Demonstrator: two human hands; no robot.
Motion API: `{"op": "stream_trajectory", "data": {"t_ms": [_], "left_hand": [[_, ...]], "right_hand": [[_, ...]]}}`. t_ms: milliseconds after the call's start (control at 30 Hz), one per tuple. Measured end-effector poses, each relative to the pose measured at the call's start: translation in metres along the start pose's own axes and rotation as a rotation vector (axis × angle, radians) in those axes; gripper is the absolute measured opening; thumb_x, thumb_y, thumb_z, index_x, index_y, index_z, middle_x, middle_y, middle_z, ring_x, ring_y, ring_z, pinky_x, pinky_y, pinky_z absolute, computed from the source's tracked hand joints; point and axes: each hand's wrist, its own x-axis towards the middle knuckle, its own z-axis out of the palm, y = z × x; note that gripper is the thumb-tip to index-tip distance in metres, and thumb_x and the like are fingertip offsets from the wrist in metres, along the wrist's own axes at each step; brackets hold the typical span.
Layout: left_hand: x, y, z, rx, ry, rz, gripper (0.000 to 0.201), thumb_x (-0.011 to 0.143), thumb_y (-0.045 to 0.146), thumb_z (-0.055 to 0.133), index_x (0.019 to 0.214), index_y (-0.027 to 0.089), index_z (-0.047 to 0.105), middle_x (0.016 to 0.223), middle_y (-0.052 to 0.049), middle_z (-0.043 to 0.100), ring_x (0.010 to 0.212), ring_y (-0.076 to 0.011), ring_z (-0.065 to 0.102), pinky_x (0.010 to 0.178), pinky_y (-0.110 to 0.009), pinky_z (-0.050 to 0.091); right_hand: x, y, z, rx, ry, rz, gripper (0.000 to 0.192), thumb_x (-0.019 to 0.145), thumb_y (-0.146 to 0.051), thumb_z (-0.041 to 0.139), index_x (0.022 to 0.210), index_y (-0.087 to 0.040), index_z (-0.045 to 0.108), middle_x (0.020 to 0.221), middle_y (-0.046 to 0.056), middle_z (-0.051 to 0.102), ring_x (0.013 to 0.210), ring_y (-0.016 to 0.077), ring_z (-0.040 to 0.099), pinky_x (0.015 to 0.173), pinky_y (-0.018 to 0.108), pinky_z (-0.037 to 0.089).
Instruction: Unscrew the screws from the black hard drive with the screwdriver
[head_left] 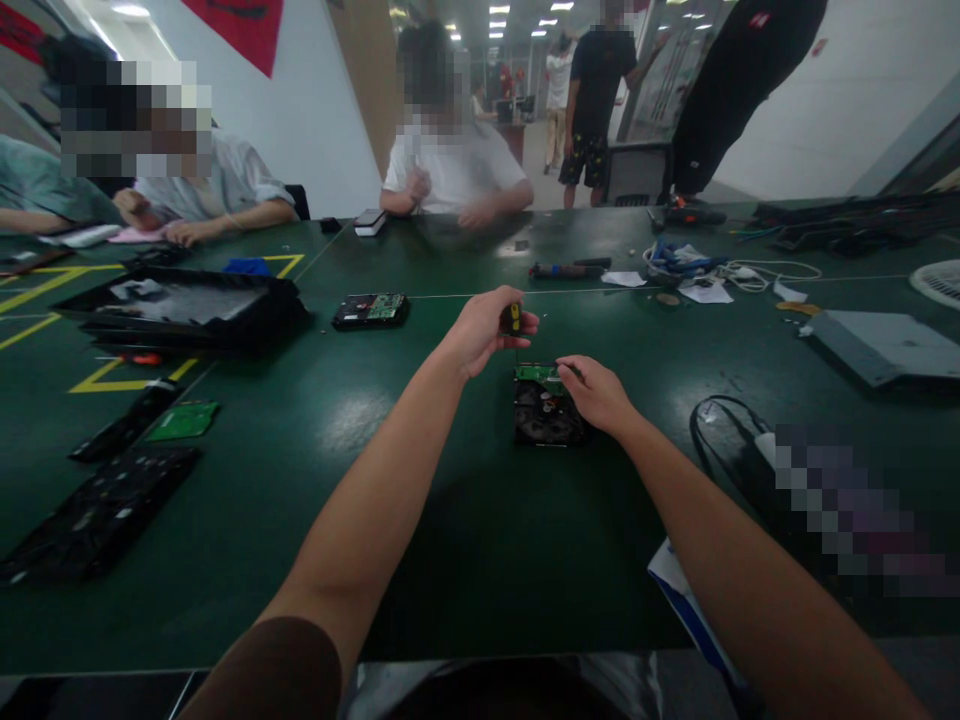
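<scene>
Fingers of my left hand (480, 335) close round a yellow-and-black screwdriver handle (511, 318), tip down on the black hard drive (546, 408) mid-table — my right hand (596, 393) steadies its edge. I judge unscrewing underway — next needs firm downward pressure.

Ceiling lights (499, 22) provide the illumination; the room is moderately dim. Soft glare patches lie on the green table (352, 420) beneath them. Frame edges curve, and the far background is slightly soft.
</scene>
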Motion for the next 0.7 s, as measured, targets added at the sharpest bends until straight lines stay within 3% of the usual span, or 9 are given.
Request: {"op": "stream_trajectory", "data": {"t_ms": [233,500,700], "left_hand": [[0.0006,-0.0004,-0.0029,0.236,0.051,0.165,0.024,0.081,0.037,0.059,0.079,0.016,0.071,0.088,-0.009,0.068,0.076,-0.0167,0.062,0.052,-0.022,0.045],[0.0009,0.0004,-0.0015,-0.026,0.010,-0.032,0.020,0.081,0.036,0.057,0.086,0.017,0.062,0.082,-0.009,0.073,0.076,-0.0189,0.069,0.056,-0.025,0.049],[0.0021,0.0001,-0.0041,0.046,0.036,0.039,0.021,0.082,0.034,0.055,0.078,0.016,0.065,0.080,-0.007,0.068,0.072,-0.0159,0.064,0.058,-0.024,0.050]], "right_hand": [[0.0000,-0.0003,-0.0006,-0.015,-0.001,0.004,0.030,0.100,-0.037,0.049,0.118,-0.021,0.067,0.120,0.010,0.070,0.111,0.0254,0.064,0.096,0.039,0.047],[-0.0019,-0.0053,-0.0023,0.002,-0.001,0.016,0.032,0.100,-0.038,0.049,0.119,-0.020,0.067,0.117,0.010,0.071,0.104,0.0245,0.065,0.091,0.038,0.048],[-0.0020,-0.0056,-0.0025,-0.009,-0.001,0.011,0.035,0.100,-0.039,0.048,0.120,-0.018,0.067,0.116,0.011,0.071,0.101,0.0245,0.065,0.090,0.038,0.048]]}}
